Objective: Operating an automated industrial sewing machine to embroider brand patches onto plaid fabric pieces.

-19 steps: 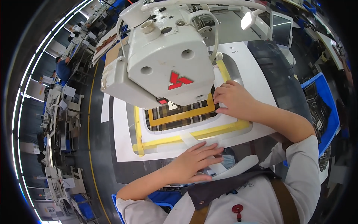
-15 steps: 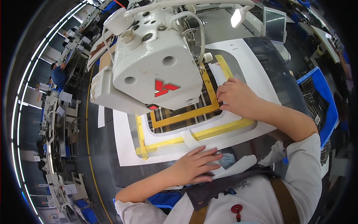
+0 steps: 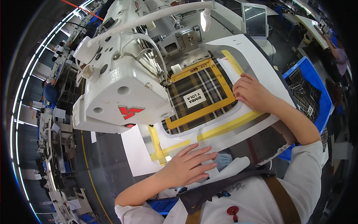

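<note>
A dark plaid fabric piece [image 3: 186,87] bearing a white label [image 3: 194,98] lies under a yellow rectangular frame [image 3: 199,115], beside the sewing machine head [image 3: 125,95]. Around it is a white sheet [image 3: 140,158] with a clear plate and yellow tape strips [image 3: 223,127]. My right hand [image 3: 253,93] has its fingers bent against the frame's right outer edge; whatever lies between the fingertips is hidden. With fingers spread, my left hand [image 3: 192,164] hovers at or rests on the near edge of the sheet; contact cannot be made out.
At right, a blue bin [image 3: 321,102] holds more plaid pieces. A screen [image 3: 255,20] stands at the back, and a white lamp arm [image 3: 156,15] crosses above the machine. Another person [image 3: 49,91] is far off at left.
The frame and fabric have shifted right, out from beneath the machine head, and the label shows now. My right hand moved along with them. The view has turned slightly; my left hand stays low.
</note>
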A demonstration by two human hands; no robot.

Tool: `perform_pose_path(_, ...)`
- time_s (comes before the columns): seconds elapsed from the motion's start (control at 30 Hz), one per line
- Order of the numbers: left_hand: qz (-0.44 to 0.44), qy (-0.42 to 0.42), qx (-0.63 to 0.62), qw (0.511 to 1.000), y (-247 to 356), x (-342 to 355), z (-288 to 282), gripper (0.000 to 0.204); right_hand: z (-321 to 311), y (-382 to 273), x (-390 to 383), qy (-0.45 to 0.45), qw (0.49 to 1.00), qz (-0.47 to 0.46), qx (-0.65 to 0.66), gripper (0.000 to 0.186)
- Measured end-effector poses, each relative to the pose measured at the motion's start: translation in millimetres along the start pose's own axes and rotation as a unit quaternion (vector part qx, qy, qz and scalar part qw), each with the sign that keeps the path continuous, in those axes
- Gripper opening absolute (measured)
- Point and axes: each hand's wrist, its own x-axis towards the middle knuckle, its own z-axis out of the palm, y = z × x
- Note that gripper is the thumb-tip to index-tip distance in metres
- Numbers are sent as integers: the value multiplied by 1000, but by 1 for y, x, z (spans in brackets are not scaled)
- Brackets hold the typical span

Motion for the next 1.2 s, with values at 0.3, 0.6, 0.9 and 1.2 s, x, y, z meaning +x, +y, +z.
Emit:
perform_pose_path(0.3, -88, 156, -1, 984, -5, 50, -15, 67, -37, -34, -25, 168, 979, 45, 105, 12)
perform_pose_path(0.6, -101, 316, -75, 941, 2, 50, -96, 41, -24, -108, 16, 453, 713, -536, -7, 20)
perform_pose_path(0.9, -405, 360, 542, 642, 99, -191, -111, 37, 52, -87, 82, -66, 916, -359, 164, 30)
perform_pose_path(1.2, -953, -76, 39, 290, 231, -399, 21, 35, 12, -86, 94, -187, 944, -255, 100, 9)
